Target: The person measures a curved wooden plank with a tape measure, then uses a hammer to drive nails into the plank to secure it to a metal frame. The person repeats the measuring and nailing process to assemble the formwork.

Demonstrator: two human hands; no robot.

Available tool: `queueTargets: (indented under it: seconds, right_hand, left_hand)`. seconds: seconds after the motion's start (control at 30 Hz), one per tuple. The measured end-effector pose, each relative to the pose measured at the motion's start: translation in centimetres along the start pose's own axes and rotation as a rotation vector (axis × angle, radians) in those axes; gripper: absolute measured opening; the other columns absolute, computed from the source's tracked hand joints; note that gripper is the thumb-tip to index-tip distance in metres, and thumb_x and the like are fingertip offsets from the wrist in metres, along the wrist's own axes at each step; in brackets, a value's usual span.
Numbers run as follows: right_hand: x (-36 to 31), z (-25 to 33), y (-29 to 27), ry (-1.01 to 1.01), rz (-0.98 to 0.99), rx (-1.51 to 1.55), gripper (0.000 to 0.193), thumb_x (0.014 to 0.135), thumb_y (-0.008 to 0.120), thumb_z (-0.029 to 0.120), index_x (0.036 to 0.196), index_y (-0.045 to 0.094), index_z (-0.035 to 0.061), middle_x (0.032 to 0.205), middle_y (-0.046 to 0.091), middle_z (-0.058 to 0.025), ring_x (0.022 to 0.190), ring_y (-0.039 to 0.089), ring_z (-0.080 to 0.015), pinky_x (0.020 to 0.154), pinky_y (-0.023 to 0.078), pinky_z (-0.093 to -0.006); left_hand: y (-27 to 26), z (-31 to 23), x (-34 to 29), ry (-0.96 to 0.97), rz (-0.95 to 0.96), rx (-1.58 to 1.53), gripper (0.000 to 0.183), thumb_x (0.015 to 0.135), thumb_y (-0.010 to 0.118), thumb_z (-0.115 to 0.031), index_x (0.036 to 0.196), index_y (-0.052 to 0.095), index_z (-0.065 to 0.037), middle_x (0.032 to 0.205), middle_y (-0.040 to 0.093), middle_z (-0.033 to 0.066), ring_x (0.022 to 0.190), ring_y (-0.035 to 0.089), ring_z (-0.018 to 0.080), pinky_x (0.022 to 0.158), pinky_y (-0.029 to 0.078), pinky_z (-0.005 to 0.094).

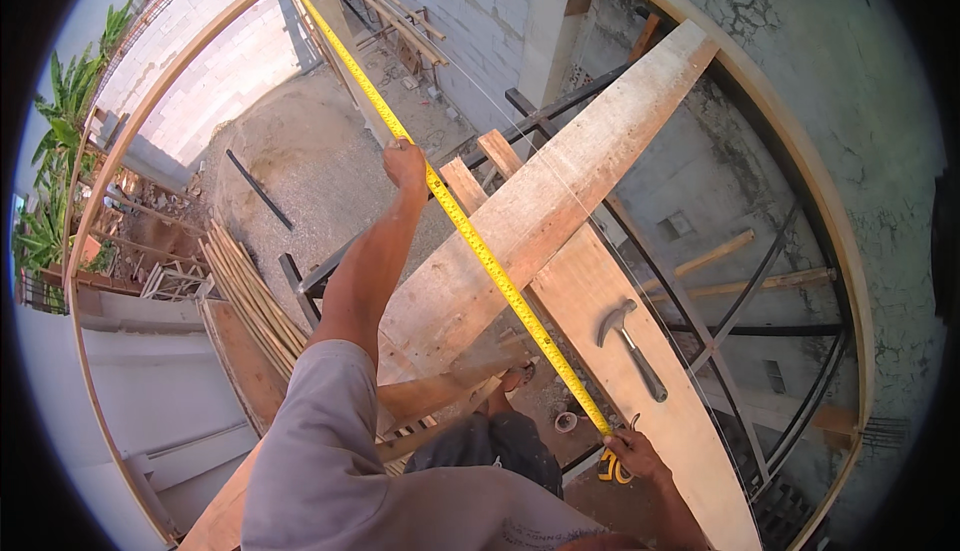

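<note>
A yellow tape measure (480, 251) is drawn out in a long straight line, from the timber rim at the upper left down to my right side. My left hand (405, 163), arm stretched forward, is closed on the edge of its blade. Near the case, my right hand (640, 454) grips the blade's lower end. The yellow and black case (613, 467) hangs beside those fingers, partly hidden. Beneath the blade, a wide plank (590, 166) lies across another board (610, 276). A claw hammer (632, 349) with a dark handle rests on that lower board.
A thin wooden strip (160, 76) edges the structure on the left. Dark metal bars (705, 331) cross below at right, beside a grey wall (870, 201). Far below lie a gravel heap (300, 161) and stacked poles (250, 286). A thin string runs above the planks.
</note>
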State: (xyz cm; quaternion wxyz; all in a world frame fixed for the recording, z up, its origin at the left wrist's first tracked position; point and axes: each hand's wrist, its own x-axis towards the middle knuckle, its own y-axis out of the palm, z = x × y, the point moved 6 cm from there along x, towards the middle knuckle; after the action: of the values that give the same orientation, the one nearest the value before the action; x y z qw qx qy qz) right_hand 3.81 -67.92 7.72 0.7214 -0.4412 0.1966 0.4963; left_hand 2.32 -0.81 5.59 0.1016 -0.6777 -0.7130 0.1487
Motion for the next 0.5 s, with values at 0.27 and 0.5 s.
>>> queueTargets:
  seconds: [0.27, 0.5]
  right_hand:
    - [-3.2, -6.0, -2.3, 0.206, -0.204, -0.026, 0.034, 0.097, 0.057, 0.034, 0.088, 0.072, 0.0037, 0.064, 0.061, -0.0082, 0.063, 0.058, -0.0147, 0.062, 0.048, -0.0326]
    - [1.5, -4.8, -5.4, 0.147, -0.275, 0.014, 0.039, 0.097, 0.052, 0.036, 0.084, 0.071, 0.0037, 0.065, 0.064, -0.0097, 0.061, 0.061, -0.0192, 0.061, 0.048, -0.035]
  left_hand:
    - [1.6, -0.4, 2.1, -0.059, 0.075, -0.265, 0.026, 0.095, 0.051, -0.019, 0.091, 0.063, 0.004, 0.071, 0.068, 0.0143, 0.067, 0.066, 0.0237, 0.064, 0.051, 0.0375]
    - [4.8, -2.5, -0.2, -0.098, 0.456, -0.344, 0.014, 0.093, 0.057, -0.013, 0.09, 0.061, 0.001, 0.075, 0.068, 0.0111, 0.044, 0.044, 0.0107, 0.04, 0.032, 0.0278]
